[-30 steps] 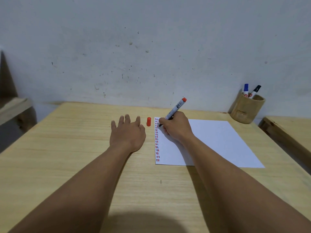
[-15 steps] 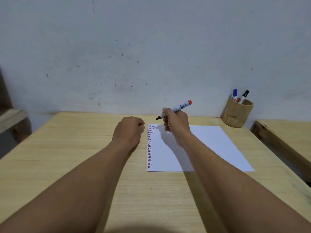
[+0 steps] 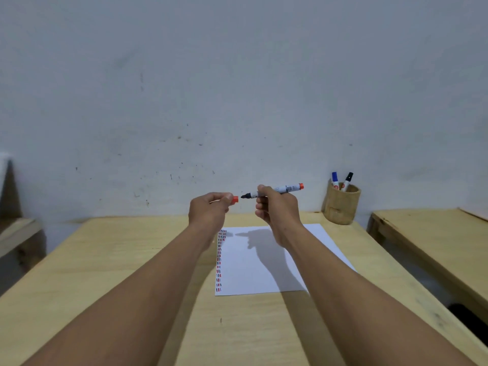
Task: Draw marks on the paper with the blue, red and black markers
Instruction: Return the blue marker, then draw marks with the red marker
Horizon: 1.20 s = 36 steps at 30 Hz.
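Head view is filled at the top by a pale plastered wall [image 3: 237,88], matte and flecked with dark specks. Below it a light wooden table [image 3: 118,260] with a fine straight grain is seen, and a second wooden surface [image 3: 435,239] of the same kind is set at the right. A white rectangular sheet of paper [image 3: 250,276] is laid flat on the table; short blue, red and black dashes [image 3: 219,260] are stacked in a column along its left edge. A rounded bamboo-like cup [image 3: 342,206] is placed at the far right corner, with a blue marker [image 3: 334,179] and a black marker [image 3: 348,180] stood in it. Above the paper, the right hand [image 3: 276,210] is curled around the white barrel of the red marker [image 3: 280,190], dark tip bared leftward; its printed label cannot be read. The left hand [image 3: 208,211] is pinched on the small red cap [image 3: 234,199], just apart from the tip.
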Each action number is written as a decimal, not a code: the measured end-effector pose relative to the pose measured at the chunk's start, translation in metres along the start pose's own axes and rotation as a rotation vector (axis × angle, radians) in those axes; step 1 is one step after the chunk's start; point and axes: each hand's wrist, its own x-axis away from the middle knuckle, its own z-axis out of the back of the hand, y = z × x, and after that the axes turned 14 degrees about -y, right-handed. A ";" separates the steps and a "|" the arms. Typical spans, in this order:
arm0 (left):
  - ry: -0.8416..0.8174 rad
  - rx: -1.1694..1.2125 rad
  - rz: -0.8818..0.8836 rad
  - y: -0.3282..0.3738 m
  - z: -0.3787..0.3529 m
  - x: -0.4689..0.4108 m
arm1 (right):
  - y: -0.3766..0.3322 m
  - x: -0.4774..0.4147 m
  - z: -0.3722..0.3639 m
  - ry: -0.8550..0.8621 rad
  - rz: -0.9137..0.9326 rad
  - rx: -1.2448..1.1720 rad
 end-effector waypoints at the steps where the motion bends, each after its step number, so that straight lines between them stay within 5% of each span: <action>1: -0.018 0.030 0.001 0.004 -0.004 0.002 | -0.004 0.003 0.001 -0.002 0.004 -0.006; 17: -0.079 0.129 0.003 0.040 -0.038 0.026 | -0.034 0.027 0.016 -0.056 0.029 -0.089; 22: -0.040 0.083 -0.040 0.042 -0.048 0.027 | -0.034 0.029 0.018 0.040 0.019 -0.187; 28: 0.010 -0.097 -0.141 0.049 -0.062 0.026 | -0.036 0.028 0.028 0.148 0.159 0.188; 36: -0.059 -0.384 -0.394 0.079 -0.088 0.022 | -0.055 0.035 0.063 0.010 0.112 0.702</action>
